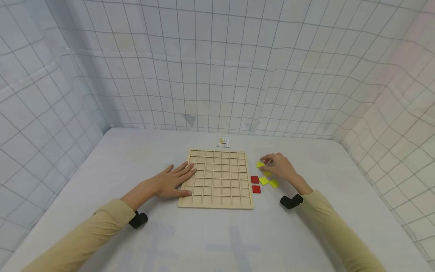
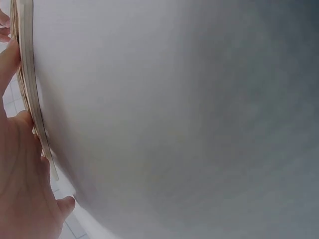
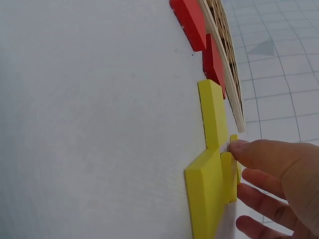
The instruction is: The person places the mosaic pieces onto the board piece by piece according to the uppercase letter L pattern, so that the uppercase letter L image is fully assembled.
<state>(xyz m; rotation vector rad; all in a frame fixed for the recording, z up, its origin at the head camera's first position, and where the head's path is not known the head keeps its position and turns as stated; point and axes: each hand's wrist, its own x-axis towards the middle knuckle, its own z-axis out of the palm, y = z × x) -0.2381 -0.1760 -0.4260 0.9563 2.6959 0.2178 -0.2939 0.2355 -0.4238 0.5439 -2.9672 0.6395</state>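
Note:
A pale wooden grid board [image 1: 217,182] lies flat on the white table, its cells bare. With fingers spread, my left hand [image 1: 170,183] rests on the board's left side. Right of the board, my right hand [image 1: 281,167] has its thumb and fingers around the farthest yellow square tile [image 1: 260,164], pinching it at the edges. Another yellow tile [image 1: 267,173] is partly covered by this hand. Nearer me are two more yellow tiles, one [image 1: 263,181] touching or nearly touching the other [image 1: 273,183]. In the right wrist view, the thumb [image 3: 244,149] overlaps the far tile.
Two red square tiles, one [image 1: 255,180] behind the other [image 1: 256,189], lie close along the board's right edge. A small card [image 1: 223,142] with a printed grid and coloured marks lies beyond the board. Grid-patterned curtains [image 1: 217,75] enclose the table at the back and sides.

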